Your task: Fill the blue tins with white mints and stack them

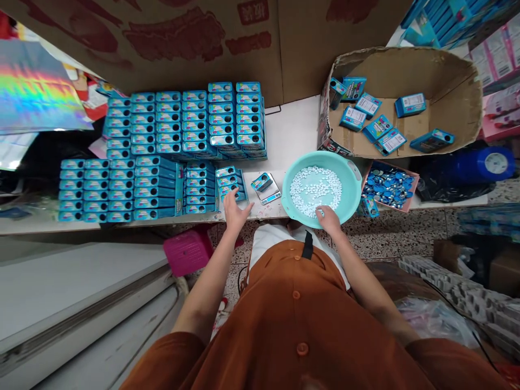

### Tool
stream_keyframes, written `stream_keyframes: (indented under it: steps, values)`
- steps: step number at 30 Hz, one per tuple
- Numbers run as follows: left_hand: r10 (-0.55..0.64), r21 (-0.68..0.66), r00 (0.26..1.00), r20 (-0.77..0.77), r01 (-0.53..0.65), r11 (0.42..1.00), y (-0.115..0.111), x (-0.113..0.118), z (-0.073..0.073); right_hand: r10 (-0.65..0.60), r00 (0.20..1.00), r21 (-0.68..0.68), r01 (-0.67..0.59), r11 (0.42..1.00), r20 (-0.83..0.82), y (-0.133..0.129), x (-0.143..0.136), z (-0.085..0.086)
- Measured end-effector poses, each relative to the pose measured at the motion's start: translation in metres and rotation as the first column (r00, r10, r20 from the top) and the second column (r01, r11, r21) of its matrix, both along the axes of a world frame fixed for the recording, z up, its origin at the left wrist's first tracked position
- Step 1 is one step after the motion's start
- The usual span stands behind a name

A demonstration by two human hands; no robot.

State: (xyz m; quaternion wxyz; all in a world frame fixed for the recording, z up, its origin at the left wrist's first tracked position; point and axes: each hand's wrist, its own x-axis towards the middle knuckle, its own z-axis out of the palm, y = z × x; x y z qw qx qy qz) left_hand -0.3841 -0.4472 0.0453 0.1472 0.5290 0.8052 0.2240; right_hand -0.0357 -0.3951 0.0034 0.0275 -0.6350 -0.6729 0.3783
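My left hand (236,212) is open, thumb and fingers apart, at the front of a short stack of small blue boxes (228,172); I cannot tell whether its fingertips touch them. Just right of it, one blue box (262,182) lies on a small digital scale (271,196) with a lit blue display. My right hand (328,221) reaches over the near rim of a turquoise plastic basin (353,187). Its fingers are closed together at the white tablets (317,189) spread over the basin's bottom, and what they hold is hidden.
Tall rows of blue boxes (158,127) fill the table's left side. A cut-down carton (447,103) with several loose blue boxes stands at the right. Before it sits a pink tray (410,189) of blue and silver pieces. A large carton (260,49) walls off the back.
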Motion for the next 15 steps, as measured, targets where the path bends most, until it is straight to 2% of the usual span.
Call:
stream_keyframes:
  steps: [11, 15]
  values:
    - [-0.027, -0.009, 1.0, -0.001, 0.027, 1.0, 0.005, -0.003, 0.002, 0.009, 1.0, 0.012, -0.009, 1.0, -0.02, -0.003, 0.001, 0.004]
    - [-0.049, -0.029, 0.999, -0.007, 0.049, 0.998, 0.016, 0.002, -0.002, 0.004, 0.998, 0.029, -0.002, 1.0, -0.061, -0.005, 0.003, 0.007]
